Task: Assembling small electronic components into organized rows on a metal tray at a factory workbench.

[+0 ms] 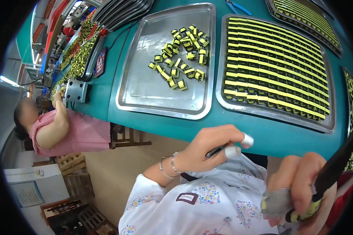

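Left hand (200, 150): index and thumb tips apart, small gap, white-taped fingertips (247, 140). Dark slim piece (213, 152) shows by the palm, mostly hidden by fingers; can't tell whether gripped. Bracelets (174, 163) on that wrist.

Right hand (300, 182): fingers closed on a yellow-and-black part (313, 207), low right, over the lap; thumb grey-wrapped. Part is largely covered by fingers, blurred. Dark long object (339, 166) crosses the hand from the right, its far end lost in the black rim; kind unclear, can't tell if held.

Shirt: pale, floral, dark-edged patch (187, 197) with a pale centre; writing too small to make out.

Green table (161, 127) beyond the hands. Left metal tray (139, 88): loose heap of similar parts (190, 43). Right metal tray (270, 114): similar parts in tight rows. Blue-handled pliers (238, 6) cut by the top edge. More filled trays at upper right and right rim, cut off.

Far left: co-worker (74, 131) in red-and-white top, hand by a metal block (76, 91); what it handles is hard to see. Red-and-dark panel (100, 62), marks illegible. Wall poster (27, 194), text unreadable.
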`<state>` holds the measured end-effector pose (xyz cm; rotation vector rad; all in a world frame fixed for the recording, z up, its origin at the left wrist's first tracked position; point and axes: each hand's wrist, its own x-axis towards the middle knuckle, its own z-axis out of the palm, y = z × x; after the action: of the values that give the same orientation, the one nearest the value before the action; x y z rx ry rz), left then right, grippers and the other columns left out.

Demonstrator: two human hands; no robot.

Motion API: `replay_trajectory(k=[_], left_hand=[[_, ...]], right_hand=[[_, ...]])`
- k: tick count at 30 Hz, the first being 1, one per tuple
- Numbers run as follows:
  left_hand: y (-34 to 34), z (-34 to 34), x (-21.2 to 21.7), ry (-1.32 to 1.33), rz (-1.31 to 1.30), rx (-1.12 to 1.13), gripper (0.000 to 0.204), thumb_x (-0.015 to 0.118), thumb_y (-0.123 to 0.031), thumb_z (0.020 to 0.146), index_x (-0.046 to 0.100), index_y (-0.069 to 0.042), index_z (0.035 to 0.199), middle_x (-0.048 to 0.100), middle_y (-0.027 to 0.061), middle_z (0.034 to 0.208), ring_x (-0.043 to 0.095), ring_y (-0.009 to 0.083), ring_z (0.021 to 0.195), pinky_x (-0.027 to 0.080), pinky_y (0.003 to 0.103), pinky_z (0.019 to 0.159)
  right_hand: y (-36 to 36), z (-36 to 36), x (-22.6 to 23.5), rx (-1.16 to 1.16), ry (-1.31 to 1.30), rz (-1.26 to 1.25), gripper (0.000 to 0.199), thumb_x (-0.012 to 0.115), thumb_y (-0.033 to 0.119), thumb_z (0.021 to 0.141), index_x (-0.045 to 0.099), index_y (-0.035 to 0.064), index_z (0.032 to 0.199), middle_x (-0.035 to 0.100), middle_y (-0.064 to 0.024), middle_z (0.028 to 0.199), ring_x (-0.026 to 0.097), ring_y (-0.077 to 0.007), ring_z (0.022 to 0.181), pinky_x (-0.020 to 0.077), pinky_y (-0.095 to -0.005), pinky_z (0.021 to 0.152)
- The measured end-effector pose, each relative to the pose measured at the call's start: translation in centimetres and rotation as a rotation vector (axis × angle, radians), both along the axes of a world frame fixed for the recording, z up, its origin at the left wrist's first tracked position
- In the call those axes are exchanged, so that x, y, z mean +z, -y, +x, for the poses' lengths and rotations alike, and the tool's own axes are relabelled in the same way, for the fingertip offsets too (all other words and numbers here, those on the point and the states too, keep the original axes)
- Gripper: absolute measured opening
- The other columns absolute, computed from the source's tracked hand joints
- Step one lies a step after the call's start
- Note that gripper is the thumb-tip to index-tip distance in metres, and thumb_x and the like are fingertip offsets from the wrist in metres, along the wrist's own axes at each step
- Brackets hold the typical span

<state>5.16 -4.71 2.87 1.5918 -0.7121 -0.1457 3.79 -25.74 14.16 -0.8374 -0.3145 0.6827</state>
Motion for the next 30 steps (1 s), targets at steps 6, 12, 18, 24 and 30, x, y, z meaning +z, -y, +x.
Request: replay_trajectory(k=[6, 12, 18, 24, 30], left_hand=[[-2.2, 2.0, 7.3, 0.728, 0.486, 0.06, 0.031, 0.067, -0.008, 0.061, 0.065, -0.005, 0.092, 0.06, 0.0048, 0.08, 0.049, 0.014, 0.052, 0.039, 0.024, 0.042], [1.5, 2.9, 12.3, 1.087, 0.658, 0.246, 0.027, 0.069, -0.012, 0.054, 0.064, -0.015, 0.08, 0.066, 0.0078, 0.084, 0.043, 0.013, 0.05, 0.028, 0.025, 0.041], [6.3, 5.3, 13.0, 0.885, 0.849, 0.188, 0.031, 0.068, -0.019, 0.065, 0.06, -0.013, 0.094, 0.064, 0.0095, 0.087, 0.05, 0.02, 0.063, 0.029, 0.04, 0.06], [10.6, 5.6, 16.0, 0.776, 1.01, 0.076, 0.038, 0.067, -0.026, 0.075, 0.057, -0.011, 0.108, 0.063, 0.0112, 0.091, 0.057, 0.0271, 0.076, 0.029, 0.055, 0.078], [2.0, -3.9, 16.5, 0.815, 1.067, -0.056, 0.044, 0.065, -0.032, 0.083, 0.054, -0.01, 0.12, 0.061, 0.0126, 0.094, 0.063, 0.033, 0.087, 0.029, 0.067, 0.094]], right_hand=[[0.9, -0.2, -0.2, -0.377, -0.054, -0.164, 0.029, 0.061, 0.013, 0.087, 0.042, 0.0065, 0.066, 0.045, -0.0112, 0.061, 0.053, -0.0233, 0.047, 0.0517, -0.0358, 0.044], [4.1, -0.7, -8.4, -0.181, 0.008, -0.313, 0.039, 0.076, 0.003, 0.062, 0.04, 0.0081, 0.075, 0.052, -0.0079, 0.079, 0.044, -0.0128, 0.069, 0.0346, -0.0253, 0.063], [2.7, 1.1, -15.3, -0.27, -0.018, -0.032, 0.03, 0.069, 0.004, 0.073, 0.04, 0.0091, 0.081, 0.053, -0.0082, 0.081, 0.051, -0.0143, 0.073, 0.0426, -0.0262, 0.063], [3.6, 0.7, -14.8, -0.301, -0.057, 0.113, 0.027, 0.068, 0.008, 0.077, 0.041, 0.0109, 0.082, 0.049, -0.0075, 0.072, 0.052, -0.0173, 0.062, 0.0419, -0.029, 0.05], [4.7, 0.8, -14.9, -0.289, -0.011, 0.056, 0.025, 0.066, 0.006, 0.077, 0.041, 0.0087, 0.082, 0.053, -0.0101, 0.079, 0.057, -0.0155, 0.065, 0.0453, -0.0253, 0.051]])
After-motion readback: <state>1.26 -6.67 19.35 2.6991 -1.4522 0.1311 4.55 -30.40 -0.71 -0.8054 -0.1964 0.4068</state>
